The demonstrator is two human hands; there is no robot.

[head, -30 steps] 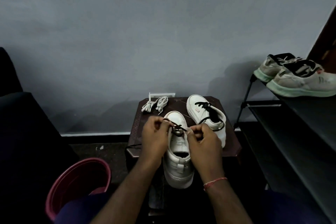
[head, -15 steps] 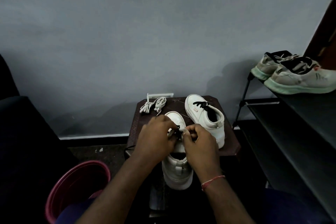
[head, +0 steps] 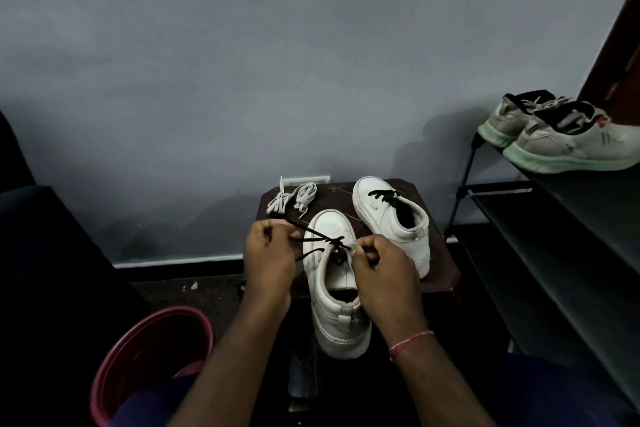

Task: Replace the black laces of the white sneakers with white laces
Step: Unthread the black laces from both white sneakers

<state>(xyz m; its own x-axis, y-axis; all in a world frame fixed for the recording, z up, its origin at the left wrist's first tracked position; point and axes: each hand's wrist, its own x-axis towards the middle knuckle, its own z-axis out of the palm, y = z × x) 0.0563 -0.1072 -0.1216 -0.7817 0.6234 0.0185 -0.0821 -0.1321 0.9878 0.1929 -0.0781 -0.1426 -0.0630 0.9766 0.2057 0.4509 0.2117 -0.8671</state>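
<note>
A white sneaker lies toe-away on the small dark stool, between my hands. Its black lace is drawn out to the left across the toe. My left hand pinches the lace left of the shoe. My right hand pinches at the shoe's upper eyelets, where the lace enters. The second white sneaker stands behind on the right with its black lace threaded. A bundle of white laces lies at the stool's back left corner.
A red bucket stands on the floor at lower left. A black shoe rack on the right carries a pair of grey sneakers with green soles. A grey wall rises close behind the stool.
My hands were close together over the shoe's eyelets; now the left hand has pulled away to the left, drawing a length of black lace out of the shoe.
</note>
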